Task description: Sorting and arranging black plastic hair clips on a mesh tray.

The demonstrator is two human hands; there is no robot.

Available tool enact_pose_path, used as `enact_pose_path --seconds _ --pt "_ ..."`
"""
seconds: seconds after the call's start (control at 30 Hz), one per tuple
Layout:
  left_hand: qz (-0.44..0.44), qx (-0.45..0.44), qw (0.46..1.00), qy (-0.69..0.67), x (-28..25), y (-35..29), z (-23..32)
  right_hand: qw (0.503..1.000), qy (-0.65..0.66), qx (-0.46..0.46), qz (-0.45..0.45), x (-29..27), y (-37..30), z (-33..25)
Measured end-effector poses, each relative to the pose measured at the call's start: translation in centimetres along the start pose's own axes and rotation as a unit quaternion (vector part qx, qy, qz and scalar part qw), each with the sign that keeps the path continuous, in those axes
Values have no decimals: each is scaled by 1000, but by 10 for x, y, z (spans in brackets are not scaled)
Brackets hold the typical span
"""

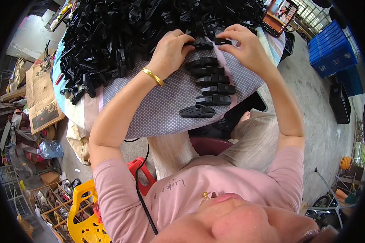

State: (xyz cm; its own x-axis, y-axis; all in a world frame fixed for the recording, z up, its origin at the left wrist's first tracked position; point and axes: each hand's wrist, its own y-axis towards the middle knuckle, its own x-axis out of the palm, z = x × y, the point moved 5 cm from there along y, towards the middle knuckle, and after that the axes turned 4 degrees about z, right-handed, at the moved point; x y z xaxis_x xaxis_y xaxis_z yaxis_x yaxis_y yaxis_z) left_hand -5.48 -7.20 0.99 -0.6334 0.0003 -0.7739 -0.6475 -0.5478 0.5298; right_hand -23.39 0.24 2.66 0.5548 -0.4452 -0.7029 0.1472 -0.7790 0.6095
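My left hand (171, 52), with a gold bangle on its wrist, pinches a black plastic piece (202, 44) at the far part of the round table. Opposite it, my right hand (247, 49) grips a small black plastic piece (222, 41) between thumb and fingers. The two pieces are close together; I cannot tell whether they touch. Toward me, several black plastic parts (212, 79) lie in a column on the dotted grey cloth (158, 117). A separate black part (197, 111) with slots sits at the near end of that column.
A big heap of black plastic parts (105, 36) covers the table's far and left side. A phone (279, 16) stands at the back right. Blue crates (330, 48) are on the floor to the right. A yellow plastic chair (85, 210) and black cable (138, 182) are at my left.
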Motion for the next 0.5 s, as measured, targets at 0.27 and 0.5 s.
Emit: enact_pose_path --seconds 0.27,0.5 --pt "7 11 1000 18 0 -4 4 998 26 -44 -21 14 5 -5" --pt "6 13 1000 10 3 0 4 997 55 -33 -32 16 3 8"
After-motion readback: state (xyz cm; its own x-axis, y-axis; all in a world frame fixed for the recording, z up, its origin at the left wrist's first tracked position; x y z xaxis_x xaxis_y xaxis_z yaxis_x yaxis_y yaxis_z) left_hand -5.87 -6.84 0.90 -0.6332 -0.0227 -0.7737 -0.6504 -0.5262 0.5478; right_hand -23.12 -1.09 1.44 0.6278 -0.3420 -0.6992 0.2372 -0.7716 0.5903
